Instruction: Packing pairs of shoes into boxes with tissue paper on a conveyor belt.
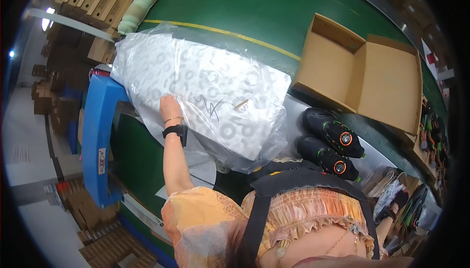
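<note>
The left hand is pressing flat and open on a big clear bag of white patterned paper, which is lying across the left end of the green tabletop, over a blue frame. The right hand is not showing, so I cannot tell its grip. To move the bag well, I think both hands should be holding it from under, because it is looking floppy and slippery, near the black shoes and the open cardboard box.
</note>
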`<state>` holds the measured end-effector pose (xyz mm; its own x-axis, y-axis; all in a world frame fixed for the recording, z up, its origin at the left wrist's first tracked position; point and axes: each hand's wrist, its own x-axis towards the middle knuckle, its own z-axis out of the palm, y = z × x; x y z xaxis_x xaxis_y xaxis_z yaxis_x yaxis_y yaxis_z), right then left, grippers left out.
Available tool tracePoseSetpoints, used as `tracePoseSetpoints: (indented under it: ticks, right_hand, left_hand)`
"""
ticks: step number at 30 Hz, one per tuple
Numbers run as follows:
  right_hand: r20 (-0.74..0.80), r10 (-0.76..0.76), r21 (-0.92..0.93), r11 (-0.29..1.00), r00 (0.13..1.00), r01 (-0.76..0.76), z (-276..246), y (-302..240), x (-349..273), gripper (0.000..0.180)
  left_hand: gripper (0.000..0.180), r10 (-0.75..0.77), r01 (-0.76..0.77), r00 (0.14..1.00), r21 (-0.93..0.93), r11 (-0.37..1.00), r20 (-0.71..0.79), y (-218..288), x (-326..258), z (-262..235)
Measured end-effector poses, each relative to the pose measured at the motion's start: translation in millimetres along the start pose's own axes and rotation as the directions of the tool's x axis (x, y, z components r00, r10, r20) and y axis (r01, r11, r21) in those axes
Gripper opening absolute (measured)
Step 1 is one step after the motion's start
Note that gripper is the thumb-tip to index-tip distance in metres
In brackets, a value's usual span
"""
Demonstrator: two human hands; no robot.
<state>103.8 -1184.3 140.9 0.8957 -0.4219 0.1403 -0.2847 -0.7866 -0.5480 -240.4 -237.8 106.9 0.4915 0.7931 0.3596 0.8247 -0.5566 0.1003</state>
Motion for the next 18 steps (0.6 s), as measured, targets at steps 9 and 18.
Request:
tracePoseSetpoints:
  ticks: [9,18]
  right_hand:
    - [-0.151,-0.350,0.609,0.704,0.925,0.366,29,-256,-57,0.021]
    - [0.801,-0.583,0.471,0.753,-0.134,-0.460,135,-531,-217,0.066]
  left_hand:
    - [0.026,-0.167,0.068,0.967,-0.440,0.896,-0.191,106,40,-153]
    - [0.026,0.872,-0.803,0.397,-0.568,0.178,-0.287,266,-23,-202]
